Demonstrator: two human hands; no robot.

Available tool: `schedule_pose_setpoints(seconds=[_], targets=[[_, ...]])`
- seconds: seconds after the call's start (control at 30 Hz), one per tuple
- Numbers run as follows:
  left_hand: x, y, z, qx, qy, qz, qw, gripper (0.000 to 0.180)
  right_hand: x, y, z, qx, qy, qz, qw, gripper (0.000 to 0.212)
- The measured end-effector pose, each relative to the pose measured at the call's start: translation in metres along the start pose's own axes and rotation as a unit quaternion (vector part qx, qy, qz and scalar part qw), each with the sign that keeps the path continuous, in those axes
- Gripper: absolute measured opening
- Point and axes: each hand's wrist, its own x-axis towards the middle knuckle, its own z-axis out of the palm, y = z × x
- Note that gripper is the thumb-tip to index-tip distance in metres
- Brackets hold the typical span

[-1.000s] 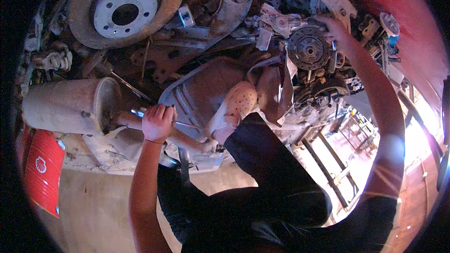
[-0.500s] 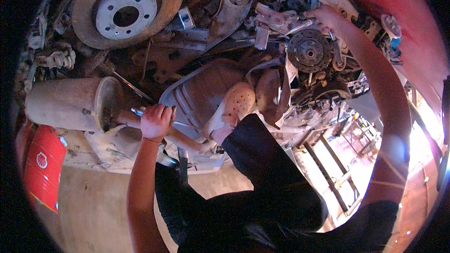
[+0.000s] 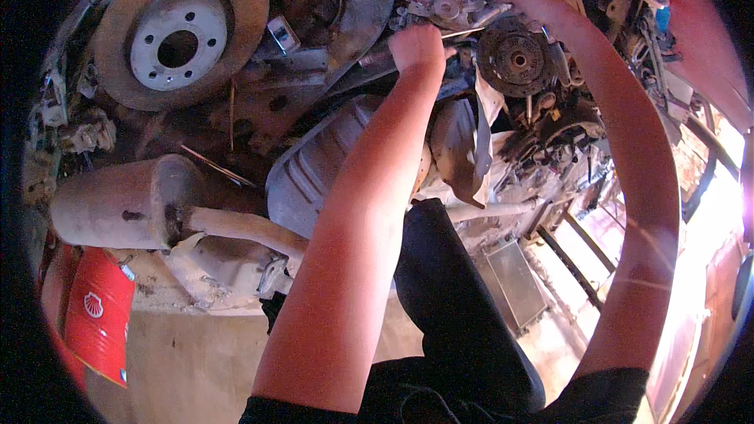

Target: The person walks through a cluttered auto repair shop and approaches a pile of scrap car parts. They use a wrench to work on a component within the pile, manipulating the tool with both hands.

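My left hand [image 3: 417, 47] is closed in a fist around a screwdriver-like tool [image 3: 465, 33], its thin metal shaft pointing right toward a grimy grey metal part [image 3: 448, 5]. The fist hides most of its handle. My right hand [image 3: 542, 5] reaches in from the right, with its fingers curled on the right end of that metal part. Just below the right hand lies a dark round clutch disc [image 3: 516, 61], splined at its centre. The shaft's tip is near the metal part; whether they touch I cannot tell.
Scrap car parts fill the upper area: a rusty brake disc [image 3: 245, 23], a control arm [image 3: 363, 16], a muffler [image 3: 110, 202] with its pipe [image 3: 243, 228]. A red drum [image 3: 98, 310] stands lower left. A radiator [image 3: 514, 286] leans at lower right, beside a red panel [image 3: 691, 39].
My left hand has moved up and right with the tool, from beside the muffler to the metal part. The right hand stays at that part. The view has shifted slightly.
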Motion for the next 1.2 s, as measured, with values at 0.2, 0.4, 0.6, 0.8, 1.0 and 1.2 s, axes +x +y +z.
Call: schedule_pose_setpoints(seconds=[0.2,0.4,0.6,0.8,1.0,1.2], targets=[[0.009,-0.016,0.005,0.020,-0.049,-0.028,0.998,0.042,-0.010,-0.002,0.012,-0.038,0.033,-0.008,0.999,0.038],[-0.026,-0.019,-0.008,-0.067,-0.097,-0.071,0.991,0.047,-0.043,-0.003,0.030,-0.012,0.048,0.014,0.999,0.031],[-0.023,-0.022,0.007,-0.098,-0.128,-0.105,0.981,0.044,-0.027,0.004,-0.005,0.127,-0.033,0.103,0.986,0.028],[-0.017,-0.021,0.005,-0.086,-0.160,-0.126,0.975,0.044,-0.005,0.004,-0.016,0.142,-0.064,0.125,0.980,0.028],[-0.012,-0.019,0.003,-0.065,-0.190,-0.155,0.967,0.051,-0.033,0.001,0.017,-0.265,0.054,-0.164,0.949,0.039],[-0.010,-0.007,0.004,-0.046,-0.193,-0.172,0.965,0.043,-0.006,0.026,-0.010,-0.254,0.008,-0.187,0.949,0.041]])
